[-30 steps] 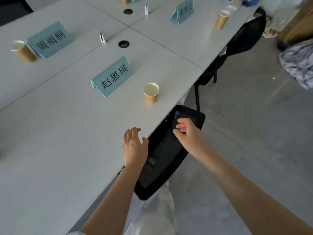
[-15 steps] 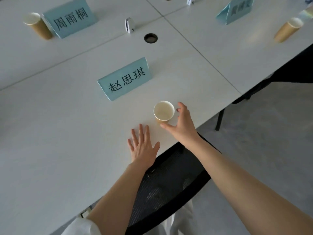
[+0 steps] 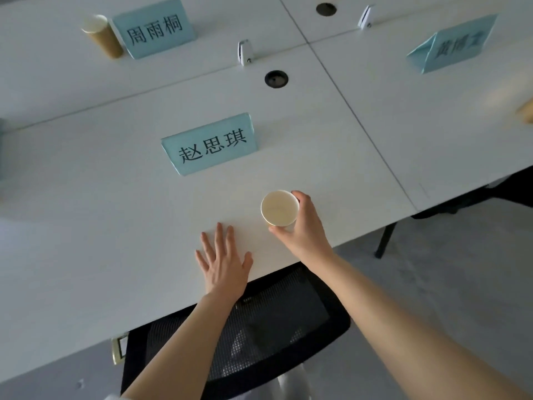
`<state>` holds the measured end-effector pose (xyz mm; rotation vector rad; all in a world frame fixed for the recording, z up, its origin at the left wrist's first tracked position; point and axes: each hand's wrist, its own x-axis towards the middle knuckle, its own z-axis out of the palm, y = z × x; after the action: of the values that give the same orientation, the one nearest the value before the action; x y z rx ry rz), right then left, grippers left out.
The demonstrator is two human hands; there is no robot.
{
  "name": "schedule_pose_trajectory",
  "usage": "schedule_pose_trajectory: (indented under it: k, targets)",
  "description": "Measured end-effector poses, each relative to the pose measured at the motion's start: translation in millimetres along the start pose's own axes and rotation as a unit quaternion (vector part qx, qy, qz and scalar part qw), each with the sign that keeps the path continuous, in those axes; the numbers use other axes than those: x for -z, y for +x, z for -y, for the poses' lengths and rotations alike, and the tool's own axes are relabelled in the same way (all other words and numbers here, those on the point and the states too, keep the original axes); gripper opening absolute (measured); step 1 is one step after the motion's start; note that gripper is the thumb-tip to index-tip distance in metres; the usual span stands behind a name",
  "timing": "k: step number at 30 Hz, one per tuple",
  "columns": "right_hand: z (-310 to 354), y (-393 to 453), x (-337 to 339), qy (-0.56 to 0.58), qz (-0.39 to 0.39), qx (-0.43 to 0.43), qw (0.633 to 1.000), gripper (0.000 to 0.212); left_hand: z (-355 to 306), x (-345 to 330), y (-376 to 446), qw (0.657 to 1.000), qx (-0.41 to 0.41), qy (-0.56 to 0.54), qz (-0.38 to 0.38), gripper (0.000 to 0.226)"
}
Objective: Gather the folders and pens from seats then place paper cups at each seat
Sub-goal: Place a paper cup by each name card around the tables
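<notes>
A paper cup (image 3: 279, 208) is gripped by the right hand (image 3: 302, 226) near the front edge of the white bench (image 3: 86, 241), thumb and fingers (image 3: 300, 196) curled round its rim. The left hand (image 3: 223, 264) is laid flat beside it. A teal name card (image 3: 210, 144) is seen behind; a black mesh chair (image 3: 259, 327) is tucked below.

far-right cup (image 3: 527, 114) cut off by frame edge.
</notes>
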<state>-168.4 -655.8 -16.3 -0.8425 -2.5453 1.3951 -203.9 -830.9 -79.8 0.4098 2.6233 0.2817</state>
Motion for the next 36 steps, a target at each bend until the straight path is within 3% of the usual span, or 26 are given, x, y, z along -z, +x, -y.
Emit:
schedule_pose_trajectory:
  k: [9,19,28,36]
  targets:
    - [7,87,52,-0.015,-0.016,-0.002,1.000,0.078,-45,21,69,0.998,-0.042,0.003,-0.048,0.070]
    - [27,213,15,0.014,-0.051,0.007,0.999,0.076,-47,4,112,0.989,-0.047,0.007,-0.141,0.064]
    - [24,235,-10,-0.005,0.000,0.009,1.000,0.079,-45,2,112,0.986,-0.048,0.014,-0.161,0.063]
    - [9,203,23,-0.020,0.041,-0.021,0.999,0.086,-45,2,112,0.988,-0.042,0.020,-0.147,0.063]
